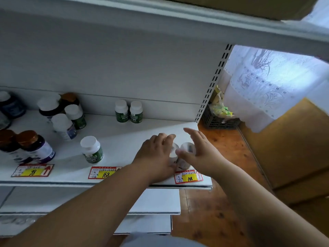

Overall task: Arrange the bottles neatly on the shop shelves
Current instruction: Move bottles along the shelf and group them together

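Two small white-capped bottles stand side by side at the front right of the white shelf (124, 138). My left hand (156, 154) curls over the left bottle (174, 150), hiding most of it. My right hand (203, 154) lies against the right bottle (187, 148) with straight, spread fingers and the thumb across the bottle's near side. Two green-labelled bottles (128, 111) stand together at the back. Another green-labelled bottle (91, 149) stands alone near the front. A loose cluster of white-capped and brown-capped bottles (58, 118) fills the left.
Price tags marked 98 (33, 170), 168 (105, 172) and 108 (188, 177) line the shelf's front edge. Lower shelves (156, 202) jut out below. Right of the slotted upright (213, 82) are a dark crate (220, 120), a white curtain (267, 86) and a cardboard box (288, 145).
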A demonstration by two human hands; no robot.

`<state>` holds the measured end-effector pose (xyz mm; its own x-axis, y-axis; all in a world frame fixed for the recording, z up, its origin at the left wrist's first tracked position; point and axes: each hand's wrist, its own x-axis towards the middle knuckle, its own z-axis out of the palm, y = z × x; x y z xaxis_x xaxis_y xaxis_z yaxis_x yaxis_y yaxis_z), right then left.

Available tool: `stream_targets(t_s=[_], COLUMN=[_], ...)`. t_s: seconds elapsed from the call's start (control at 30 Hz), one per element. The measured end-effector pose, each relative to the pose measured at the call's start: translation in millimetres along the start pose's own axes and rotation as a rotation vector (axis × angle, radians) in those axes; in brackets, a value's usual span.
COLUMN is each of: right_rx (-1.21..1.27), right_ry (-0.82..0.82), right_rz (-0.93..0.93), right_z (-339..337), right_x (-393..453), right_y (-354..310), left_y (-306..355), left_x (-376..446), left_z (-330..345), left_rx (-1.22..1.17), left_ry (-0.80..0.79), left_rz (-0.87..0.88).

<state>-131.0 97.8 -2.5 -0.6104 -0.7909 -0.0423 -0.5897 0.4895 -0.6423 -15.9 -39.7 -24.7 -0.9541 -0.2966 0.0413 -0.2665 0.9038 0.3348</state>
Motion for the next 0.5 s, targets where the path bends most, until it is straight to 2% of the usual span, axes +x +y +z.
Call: stream_targets(t_s=[0.17, 0.3, 0.5], right_rx=[0.041, -0.04, -0.393], right_ry=[0.152, 0.067, -0.069], right_rz=[-0.156, -0.266, -0.175], right_z=[3.5, 27.7, 62.8], right_x=[35.2, 78.9, 153.8], right_y=[-31.1, -62.1, -99.1], left_y=[-19.7, -38.6, -76.7], left_x=[-24.8, -46.5, -67.8], left_z=[-17.8, -28.8, -55.9], left_rx=[-0.036, 0.002, 0.033], left_ry=[0.11, 0.23, 0.323], left_rz=[-0.148, -0.268, -0.315])
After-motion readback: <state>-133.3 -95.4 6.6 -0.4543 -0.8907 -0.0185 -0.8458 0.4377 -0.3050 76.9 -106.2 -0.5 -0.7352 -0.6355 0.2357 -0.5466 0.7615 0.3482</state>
